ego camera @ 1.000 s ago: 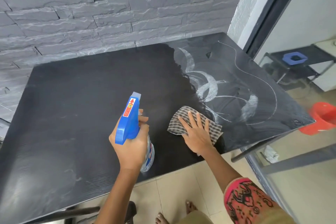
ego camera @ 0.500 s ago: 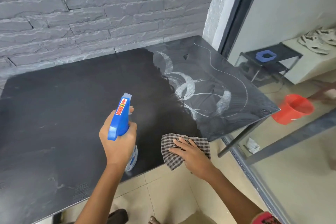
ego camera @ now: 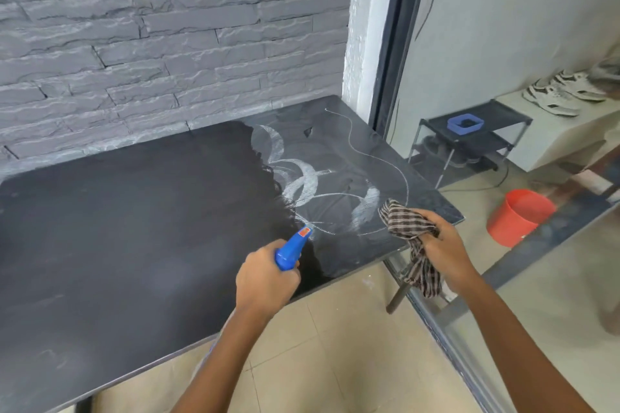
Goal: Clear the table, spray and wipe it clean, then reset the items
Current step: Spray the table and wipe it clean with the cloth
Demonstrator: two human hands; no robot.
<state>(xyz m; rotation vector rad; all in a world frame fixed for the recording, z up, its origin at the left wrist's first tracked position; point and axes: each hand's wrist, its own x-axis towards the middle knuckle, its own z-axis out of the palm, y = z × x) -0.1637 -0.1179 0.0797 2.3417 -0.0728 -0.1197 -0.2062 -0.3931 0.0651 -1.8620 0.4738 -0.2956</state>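
Note:
The black table (ego camera: 117, 228) stands against a grey stone wall, with white smeared streaks (ego camera: 302, 181) on its right part. My left hand (ego camera: 265, 282) grips a blue spray bottle (ego camera: 291, 250) over the table's front edge; its nozzle points at the streaks and its body is hidden by the hand. My right hand (ego camera: 446, 245) holds a bunched brown checked cloth (ego camera: 411, 228) above the table's front right corner, with one end hanging down past the edge.
A glass partition with a dark frame (ego camera: 389, 43) runs along the table's right side. Behind it are a red bucket (ego camera: 518, 216), a black rack with a blue tray (ego camera: 464, 124) and white shoes (ego camera: 557, 94). Beige floor tiles (ego camera: 335, 345) lie below.
My right hand lifted the cloth off the table and bunched it up near the right corner. My left hand swung the spray bottle right, toward the streaks. The view turned right.

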